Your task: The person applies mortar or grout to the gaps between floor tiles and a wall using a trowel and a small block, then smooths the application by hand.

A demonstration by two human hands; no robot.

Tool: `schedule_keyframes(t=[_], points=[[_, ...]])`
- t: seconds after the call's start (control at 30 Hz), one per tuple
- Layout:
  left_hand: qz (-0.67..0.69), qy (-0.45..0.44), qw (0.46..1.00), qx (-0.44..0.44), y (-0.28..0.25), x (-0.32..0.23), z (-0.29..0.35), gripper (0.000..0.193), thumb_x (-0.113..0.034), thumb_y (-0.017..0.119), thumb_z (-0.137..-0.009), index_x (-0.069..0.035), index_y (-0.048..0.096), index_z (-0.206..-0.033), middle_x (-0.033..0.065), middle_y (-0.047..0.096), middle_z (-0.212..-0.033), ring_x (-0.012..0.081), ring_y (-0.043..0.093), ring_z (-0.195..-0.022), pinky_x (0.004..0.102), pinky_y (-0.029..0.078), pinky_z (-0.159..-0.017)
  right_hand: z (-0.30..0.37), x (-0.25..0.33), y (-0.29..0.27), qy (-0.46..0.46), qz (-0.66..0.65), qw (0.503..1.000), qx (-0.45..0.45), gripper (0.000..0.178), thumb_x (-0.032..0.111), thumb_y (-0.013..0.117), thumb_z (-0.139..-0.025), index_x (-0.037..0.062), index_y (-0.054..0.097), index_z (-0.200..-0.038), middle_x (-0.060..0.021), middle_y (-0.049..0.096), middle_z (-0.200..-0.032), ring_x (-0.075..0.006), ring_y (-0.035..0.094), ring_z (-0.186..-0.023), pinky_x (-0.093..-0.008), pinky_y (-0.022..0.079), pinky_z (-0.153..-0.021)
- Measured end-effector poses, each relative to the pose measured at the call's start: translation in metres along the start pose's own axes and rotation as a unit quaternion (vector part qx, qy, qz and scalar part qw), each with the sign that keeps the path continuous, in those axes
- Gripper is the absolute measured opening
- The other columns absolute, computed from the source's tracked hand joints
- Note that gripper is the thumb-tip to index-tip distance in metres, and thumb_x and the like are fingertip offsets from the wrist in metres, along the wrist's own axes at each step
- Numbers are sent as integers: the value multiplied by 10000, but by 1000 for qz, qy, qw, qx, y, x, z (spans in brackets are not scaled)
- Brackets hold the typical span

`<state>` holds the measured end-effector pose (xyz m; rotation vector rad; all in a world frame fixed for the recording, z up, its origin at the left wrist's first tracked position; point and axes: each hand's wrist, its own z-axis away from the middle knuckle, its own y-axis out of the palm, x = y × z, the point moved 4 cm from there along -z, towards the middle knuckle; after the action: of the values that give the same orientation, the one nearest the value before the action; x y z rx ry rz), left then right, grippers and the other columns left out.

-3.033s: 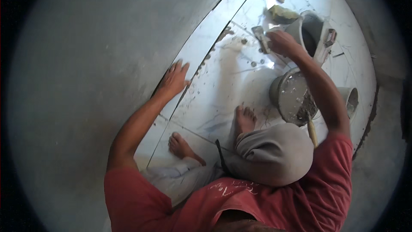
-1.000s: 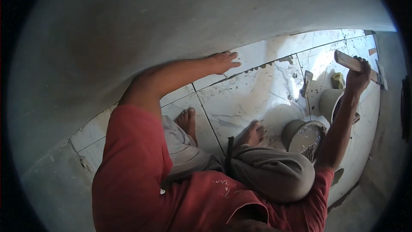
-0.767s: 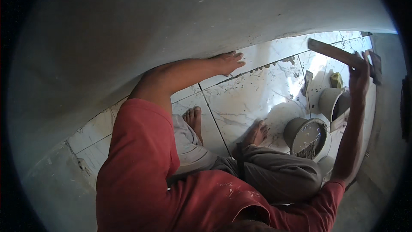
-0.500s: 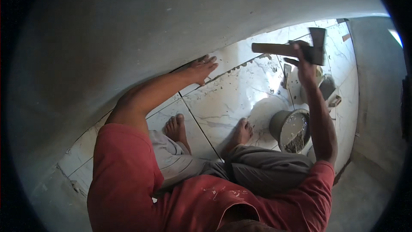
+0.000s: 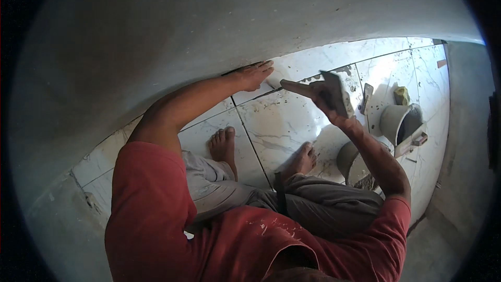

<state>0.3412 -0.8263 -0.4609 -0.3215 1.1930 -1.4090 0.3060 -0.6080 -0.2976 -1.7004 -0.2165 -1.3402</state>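
My left hand lies flat with its fingers stretched out on the marbled floor tile along the wall's foot. In my right hand is a hatchet, gripped close to its dark, flared head. Its wooden handle points left, the butt end low over the tile joint near my left hand; whether it touches the tile I cannot tell. Below my right forearm stands a grey bucket holding wet mortar, partly hidden by the arm.
Right of the forearm is a second grey bucket, with a yellowish lump behind it and a flat narrow tool nearby. A pale strip leans there. The grey wall curves close above my left arm. My bare feet rest on tiles.
My right hand has swung the hatchet down and left, bringing the handle's butt toward the tile joint. My left hand stays by the wall. The view has shifted slightly.
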Motion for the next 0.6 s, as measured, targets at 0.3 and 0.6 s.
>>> schedule_keyframes(t=[0.3,0.6], points=[[40,-34,999,-14,-11,-3,13,756,-72,666,-763,-38,258,-1398,129,173,-1489,304,199,-1365,385,221,-1123,-5,12,10,-95,46,994,-17,257,139,670,-815,61,567,-1037,-86,640,-920,-175,631,-744,-294,498,-650],[55,-62,997,-5,-12,-1,15,597,35,438,-823,-28,264,-1391,161,193,-1479,295,175,-1376,395,223,-1118,-23,7,18,-122,-130,984,-13,432,319,607,-861,-14,533,-1126,-71,621,-921,-118,576,-775,-260,474,-688]])
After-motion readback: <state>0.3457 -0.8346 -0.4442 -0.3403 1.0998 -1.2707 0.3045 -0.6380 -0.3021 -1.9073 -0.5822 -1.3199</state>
